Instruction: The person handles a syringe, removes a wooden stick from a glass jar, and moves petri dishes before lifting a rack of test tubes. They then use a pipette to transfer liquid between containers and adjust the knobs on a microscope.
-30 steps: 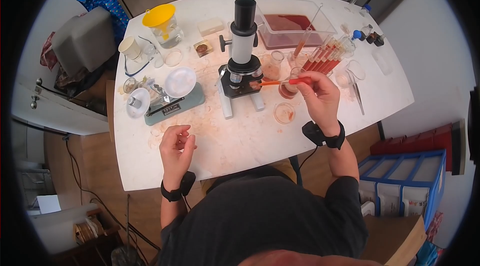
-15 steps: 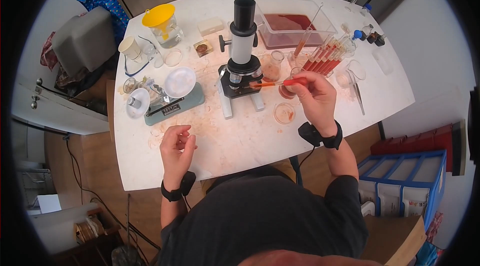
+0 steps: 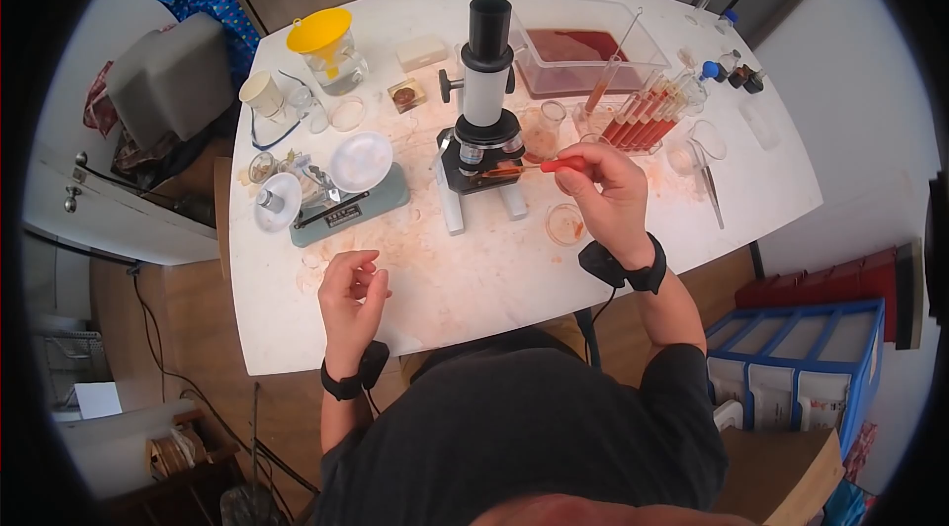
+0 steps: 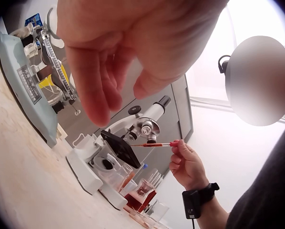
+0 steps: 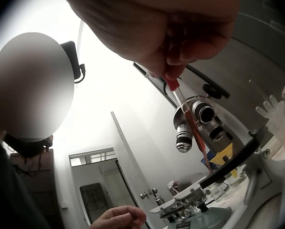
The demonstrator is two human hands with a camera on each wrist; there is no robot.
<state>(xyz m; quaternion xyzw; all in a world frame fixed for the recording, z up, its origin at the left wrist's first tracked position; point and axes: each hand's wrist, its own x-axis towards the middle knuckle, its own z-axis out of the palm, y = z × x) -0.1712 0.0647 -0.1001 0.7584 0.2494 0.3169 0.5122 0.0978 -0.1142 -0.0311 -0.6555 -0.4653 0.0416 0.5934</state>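
My right hand (image 3: 615, 198) pinches the red rubber bulb of a glass dropper (image 5: 194, 125) between thumb and fingers. Reddish liquid fills much of the dropper's tube. In the head view its tip lies over the black stage of the microscope (image 3: 481, 106), under the objective lenses. The left wrist view shows the dropper nearly level, its tip close above the stage (image 4: 121, 149). My left hand (image 3: 351, 304) hangs over the table's front left with loosely curled fingers and holds nothing. A petri dish (image 3: 566, 224) with reddish bits sits just left of my right hand.
A balance scale (image 3: 351, 205) stands left of the microscope. Behind it is a beaker with a yellow funnel (image 3: 318, 32). At the back right are a clear tub (image 3: 593, 81) of red liquid and a rack of red-filled test tubes (image 3: 643, 121). Tweezers (image 3: 712, 198) lie at the right.
My right hand has moved left with the dropper, carrying its tip farther in over the microscope stage. My left hand stays in about the same place.
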